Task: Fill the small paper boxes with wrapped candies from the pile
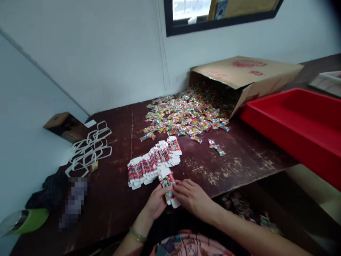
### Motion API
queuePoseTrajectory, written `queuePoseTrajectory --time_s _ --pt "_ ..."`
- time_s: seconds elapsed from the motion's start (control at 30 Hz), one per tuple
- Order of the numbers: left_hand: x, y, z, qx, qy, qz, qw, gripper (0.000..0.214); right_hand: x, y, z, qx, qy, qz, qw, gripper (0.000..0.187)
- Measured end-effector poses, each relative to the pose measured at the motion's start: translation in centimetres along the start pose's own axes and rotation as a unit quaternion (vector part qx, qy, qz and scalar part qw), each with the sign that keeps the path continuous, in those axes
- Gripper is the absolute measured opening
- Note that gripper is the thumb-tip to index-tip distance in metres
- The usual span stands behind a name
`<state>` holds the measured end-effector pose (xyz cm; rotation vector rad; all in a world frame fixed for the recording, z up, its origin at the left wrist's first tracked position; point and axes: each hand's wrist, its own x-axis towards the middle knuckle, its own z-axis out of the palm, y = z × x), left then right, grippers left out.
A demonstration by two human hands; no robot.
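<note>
Both hands meet at the near edge of a dark wooden table [239, 160]. My left hand [156, 203] and my right hand [192, 197] are closed on one small flat printed carton [168, 185], white with red and coloured print, held between their fingertips. Just beyond it lies a fanned row of several more flat cartons [153, 161]. Further back, a heap of small colourful wrapped candies [186, 113] spills from a cardboard box [245, 76] lying on its side. Two loose candies [217, 146] lie apart from the heap.
A red plastic tray [293, 124] stands at the right, past the table's edge. White card cut-out frames [89, 151] lie at the left, near a small brown box [65, 124]. A dark cloth [50, 192] and a green-based container [25, 220] sit at the near left.
</note>
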<state>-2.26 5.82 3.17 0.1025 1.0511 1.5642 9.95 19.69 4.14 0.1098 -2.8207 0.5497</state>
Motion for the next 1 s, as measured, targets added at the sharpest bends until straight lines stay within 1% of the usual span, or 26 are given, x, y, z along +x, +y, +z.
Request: queuePoseTrajectory --time_s 0.03,0.07,0.13,0.2,0.27,0.33,0.37,0.4,0.43,0.47,0.5,0.53,0.57,0.6,0.67,0.7,0.73,0.77,0.83,0.9,0.97,1.0 --pt "0.0 -0.2 0.3 0.018 0.012 -0.017 1.000 0.039 -1.2 -0.8 0.4 0.028 0.032 0.002 0.999 0.025" --pt "0.0 -0.6 0.7 0.038 0.020 -0.034 0.998 0.038 -2.1 -1.3 0.6 0.049 0.060 0.024 0.997 0.027" --pt "-0.2 -1.4 1.6 0.079 0.026 -0.058 0.995 0.033 -2.8 -1.3 0.7 0.081 0.098 0.091 0.988 0.030" --pt "-0.4 -2.2 2.3 0.110 0.031 -0.068 0.991 0.027 -2.6 -1.0 0.4 0.134 0.121 0.148 0.972 0.026" --pt "-0.8 -2.7 2.7 0.119 0.045 -0.069 0.989 0.026 -2.2 -0.8 0.0 0.219 0.115 0.172 0.954 0.018" --pt "-1.2 -2.7 3.0 0.117 0.049 -0.071 0.989 0.028 -1.9 -0.8 -0.6 0.306 0.081 0.182 0.931 0.014" --pt "-1.5 -2.6 3.1 0.119 0.031 -0.079 0.989 0.028 -1.9 -0.7 -1.0 0.350 0.048 0.176 0.919 0.015" --pt "-1.7 -2.4 3.2 0.127 -0.005 -0.093 0.988 0.028 -1.8 -0.5 -1.5 0.396 0.007 0.162 0.904 0.017" --pt "-1.9 -2.1 3.2 0.140 -0.055 -0.112 0.982 0.027 -1.8 -0.3 -1.9 0.442 -0.036 0.140 0.886 0.020" --pt "-2.1 -1.9 3.3 0.158 -0.107 -0.130 0.973 0.027 -1.8 0.0 -2.4 0.482 -0.076 0.114 0.865 0.022" --pt "-2.2 -1.9 3.3 0.178 -0.144 -0.137 0.964 0.027 -1.9 0.3 -2.8 0.512 -0.105 0.090 0.847 0.024" --pt "-2.2 -2.0 3.3 0.201 -0.153 -0.129 0.959 0.028 -2.0 0.5 -3.1 0.530 -0.114 0.080 0.837 0.024" --pt "-2.2 -2.2 3.2 0.227 -0.132 -0.105 0.959 0.030 -2.2 0.5 -3.2 0.533 -0.102 0.086 0.835 0.024" --pt "-2.0 -2.6 3.0 0.249 -0.088 -0.071 0.962 0.033 -2.4 0.4 -3.1 0.526 -0.077 0.109 0.840 0.023" --pt "-1.7 -3.7 2.6 0.280 0.006 -0.012 0.960 0.038 -3.1 -0.3 -2.3 0.499 -0.006 0.182 0.847 0.021" --pt "-1.5 -4.3 2.5 0.290 0.034 0.005 0.956 0.040 -3.5 -0.8 -1.7 0.487 0.029 0.217 0.845 0.019" --pt "-1.5 -4.7 2.3 0.296 0.047 0.015 0.954 0.041 -3.9 -1.4 -1.1 0.480 0.060 0.248 0.839 0.021" --pt "-1.5 -5.0 2.2 0.301 0.053 0.023 0.952 0.041 -4.3 -1.9 -0.5 0.479 0.086 0.273 0.830 0.028" --pt "-1.8 -5.0 2.2 0.307 0.054 0.037 0.949 0.040 -5.2 -2.7 0.4 0.504 0.116 0.314 0.796 0.044" --pt "-2.3 -4.4 2.6 0.310 0.037 0.031 0.949 0.038 -5.9 -3.0 0.7 0.559 0.112 0.347 0.745 0.043" --pt "-3.0 -3.6 3.1 0.310 0.000 0.005 0.951 0.036 -6.5 -2.8 0.6 0.630 0.083 0.365 0.680 0.034" --pt "-3.4 -3.2 3.4 0.308 -0.026 -0.017 0.951 0.035 -6.9 -2.7 0.4 0.671 0.058 0.369 0.640 0.035"
